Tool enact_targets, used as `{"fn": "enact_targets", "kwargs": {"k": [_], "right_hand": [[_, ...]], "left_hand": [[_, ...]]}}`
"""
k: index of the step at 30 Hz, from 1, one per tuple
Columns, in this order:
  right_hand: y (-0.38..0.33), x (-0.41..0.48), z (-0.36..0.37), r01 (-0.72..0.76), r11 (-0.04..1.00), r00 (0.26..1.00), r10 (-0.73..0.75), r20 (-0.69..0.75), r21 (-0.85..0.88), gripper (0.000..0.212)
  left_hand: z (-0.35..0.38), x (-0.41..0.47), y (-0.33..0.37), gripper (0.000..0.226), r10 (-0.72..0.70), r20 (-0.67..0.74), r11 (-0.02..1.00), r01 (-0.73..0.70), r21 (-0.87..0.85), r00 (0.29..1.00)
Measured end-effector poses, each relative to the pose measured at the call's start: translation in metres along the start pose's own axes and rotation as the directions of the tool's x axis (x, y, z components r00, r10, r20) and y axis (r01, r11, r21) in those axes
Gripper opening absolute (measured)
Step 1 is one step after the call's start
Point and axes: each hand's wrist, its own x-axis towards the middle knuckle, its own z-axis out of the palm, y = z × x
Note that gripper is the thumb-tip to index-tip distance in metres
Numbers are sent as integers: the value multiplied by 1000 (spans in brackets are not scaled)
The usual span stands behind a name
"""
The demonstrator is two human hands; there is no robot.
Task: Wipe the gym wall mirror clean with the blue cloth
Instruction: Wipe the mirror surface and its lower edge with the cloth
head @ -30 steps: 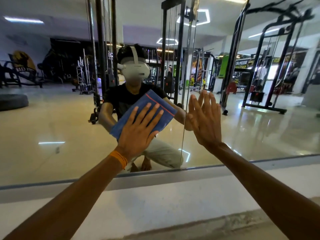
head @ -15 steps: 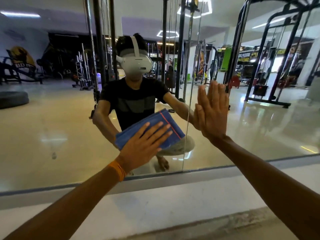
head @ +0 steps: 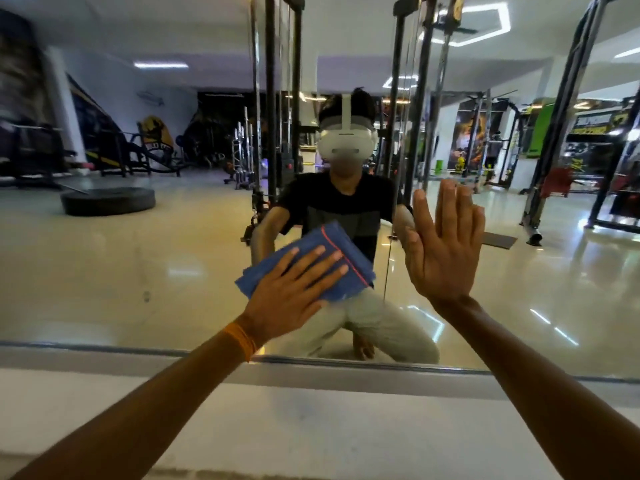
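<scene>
Both hands lay flat on the mirror (head: 104, 271) near its bottom edge. Left hand (head: 294, 292), fingers spread, pressed the blue cloth (head: 332, 247), shifted rightward; right hand (head: 445, 247) braced, empty. Wiping remained underway.

blue cloth (head: 332, 247) lower part under left hand (head: 289, 296)

single head cam, wide-angle, faces the wall mirror (head: 138, 271) straight on and slightly down, at arm's reach; low viewpoint, probably crouching. mirror's lower edge runs across the frame, slightly tilted, edges blurry. no second view to overlap
</scene>
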Motion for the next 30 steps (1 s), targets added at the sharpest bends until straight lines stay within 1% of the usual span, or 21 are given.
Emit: {"fn": "enact_targets", "kwargs": {"k": [1,3,4,5,6,9,10,12,13,14,17,18,19,20,22,23,24,25,26,27,30], "right_hand": [[0,-1,0,3,1000,1000,-3,0,-1,62],[-1,-2,1,0,1000,1000,0,3,2,61],[0,-2,2,-4,1000,1000,4,6,5,60],[0,-2,2,-7,1000,1000,7,9,9,60],[0,-2,2,-5,1000,1000,4,9,11,59],[-1,-2,1,0,1000,1000,0,11,19,60],[-1,-2,1,-1,1000,1000,1,13,27,61],[-2,-3,0,-2,999,1000,2,6,34,61],[-1,-3,-1,-4,1000,1000,4,6,29,60],[-1,-3,-1,-9,1000,1000,9,11,27,60],[-3,-3,0,-15,999,1000,15,14,31,59],[-3,-3,0,-15,999,1000,15,16,29,60],[-2,-3,0,-16,999,1000,15,20,28,60],[-1,-3,-1,-16,999,1000,15,22,31,60],[-1,-4,-1,-20,999,1000,19,24,34,60],[-1,-4,-1,-22,999,999,21,26,35,60],[-1,-3,-1,-20,999,999,19,26,39,60],[-1,-3,-1,-18,999,1000,17,25,37,60],[-1,-2,-1,-16,999,1000,15,27,32,61],[-1,-2,-2,-15,1000,999,14,29,27,61],[-1,0,-4,-19,1000,1000,18,23,15,61]], "left_hand": [[-8,17,-17,63,-112,-41,994,112,-19,993],[-24,55,-52,62,-360,-112,933,358,-36,926],[-28,68,-59,62,-440,-125,898,438,-45,889],[-29,73,-58,63,-466,-130,884,464,-50,875],[-25,68,-48,62,-441,-133,897,438,-51,888],[-5,25,3,62,-184,-34,982,183,-42,982],[-2,12,12,62,-128,0,991,128,-35,992],[-6,14,4,61,-97,6,995,98,-33,995],[-13,27,-7,61,-121,-15,992,121,-37,993],[-21,45,-21,61,-185,-48,982,182,-51,982],[-36,100,-63,62,-441,-152,897,437,-64,884],[-36,108,-63,62,-483,-165,875,478,-69,860],[-34,107,-54,62,-469,-165,883,465,-67,867],[-28,97,-37,61,-402,-142,916,398,-58,905],[-13,57,0,60,-159,-40,987,158,-41,986],[-9,38,12,60,-60,7,998,60,-18,998],[-8,29,13,60,-10,23,1000,10,8,1000],[-10,34,4,61,-1,17,1000,1,16,1000],[-15,46,-8,62,-29,-10,999,29,17,1000],[-23,65,-23,63,-98,-41,995,98,9,994],[-48,125,-65,65,-375,-94,927,375,-22,922]]}}
